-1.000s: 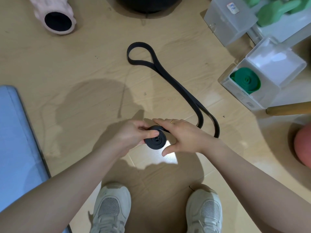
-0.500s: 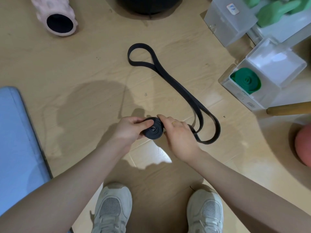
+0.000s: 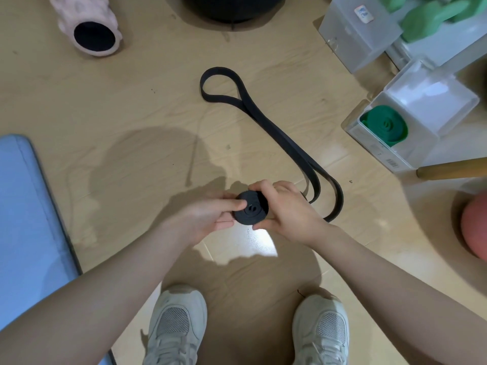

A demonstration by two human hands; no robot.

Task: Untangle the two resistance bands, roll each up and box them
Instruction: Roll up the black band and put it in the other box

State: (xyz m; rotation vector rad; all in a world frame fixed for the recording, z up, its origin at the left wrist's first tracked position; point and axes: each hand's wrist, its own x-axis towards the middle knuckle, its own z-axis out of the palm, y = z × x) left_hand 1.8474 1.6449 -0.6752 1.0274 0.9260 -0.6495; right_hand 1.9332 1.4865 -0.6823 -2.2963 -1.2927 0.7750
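Observation:
The black resistance band [image 3: 276, 133] lies stretched across the wooden floor, its far end forming a loop at the upper middle. Its near end is wound into a tight black roll [image 3: 250, 212] held above the floor. My left hand [image 3: 208, 219] pinches the roll from the left, thumb on its face. My right hand [image 3: 287, 209] wraps the roll from the right, fingers over its top. The green band [image 3: 386, 126] sits rolled up inside an open clear plastic box [image 3: 390, 154] at the right.
A second clear box [image 3: 358, 32] with its lid stands at the upper right beside green dumbbells [image 3: 432, 14]. A pink foam roller [image 3: 89, 25], a blue mat [image 3: 29, 206], a wooden stick [image 3: 453, 168], a reddish ball [image 3: 474, 225] and my two shoes lie around.
The roll has turned in my hands and taken up more band. My right hand regripped over its top, and the loose bend of band on the right shifted slightly.

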